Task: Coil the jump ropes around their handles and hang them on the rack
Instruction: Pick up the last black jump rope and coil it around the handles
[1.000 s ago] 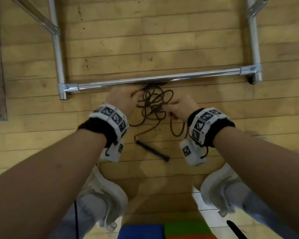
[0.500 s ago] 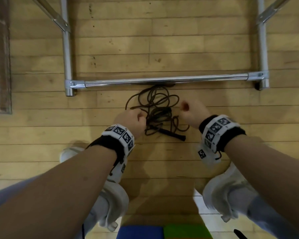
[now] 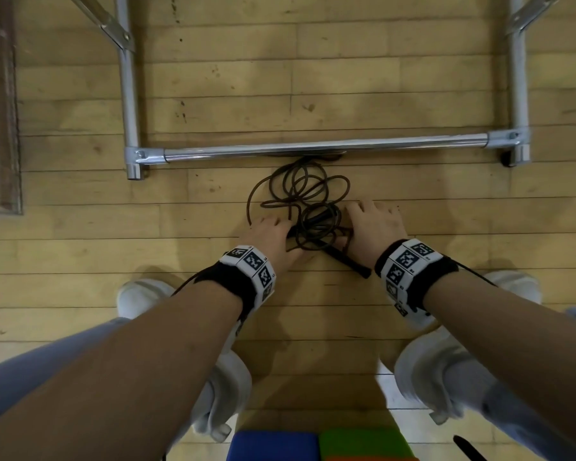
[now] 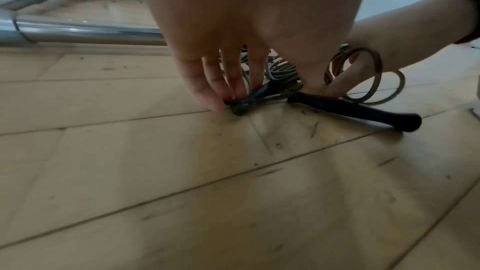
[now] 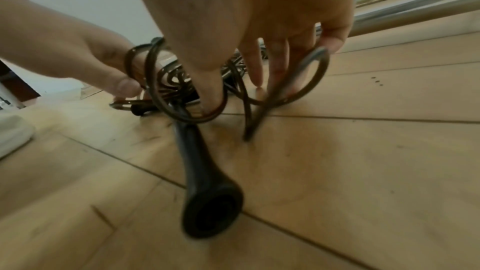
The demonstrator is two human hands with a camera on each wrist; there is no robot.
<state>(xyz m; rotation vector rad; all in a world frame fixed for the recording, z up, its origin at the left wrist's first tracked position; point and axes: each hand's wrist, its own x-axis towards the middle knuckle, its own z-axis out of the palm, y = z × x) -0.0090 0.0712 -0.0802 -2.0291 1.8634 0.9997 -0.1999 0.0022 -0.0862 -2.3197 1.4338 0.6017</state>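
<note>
- The tangled brown jump rope with black moulded handles (image 3: 301, 207) lies in a loose heap on the pale wooden plank floor (image 3: 313, 81), just in front of the chrome tube base bar of the rack (image 3: 313, 148); its far loops reach the bar.
- The left hand (image 3: 269, 235) has its fingers pointing down, fingertips (image 4: 215, 98) pinching or pressing the butt of one black handle (image 4: 249, 101) where cord is bunched over it. Whether the thumb closes under it is hidden.
- The right hand (image 3: 373, 224) is spread over the heap, its thumb (image 5: 210, 98) hooked through several loops beside the neck of the second black handle (image 5: 200, 171), its fingers splayed among other strands. That handle runs back from the grip towards the wrist and lies free on the floor.
- Risk: lifting now would likely tighten the snarl, because loops cross both handles and the right thumb threads some of them.
- Risk: the free handle could drag and swing, since nothing grips it.
- Risk: strands beyond the grip, at the bar, may catch under it when pulled; whether any pass beneath it cannot be told.
- Risk: the left fingertip hold looks shallow, so the handle might slip out under cord tension.
- Coiling appears not yet begun.
</note>
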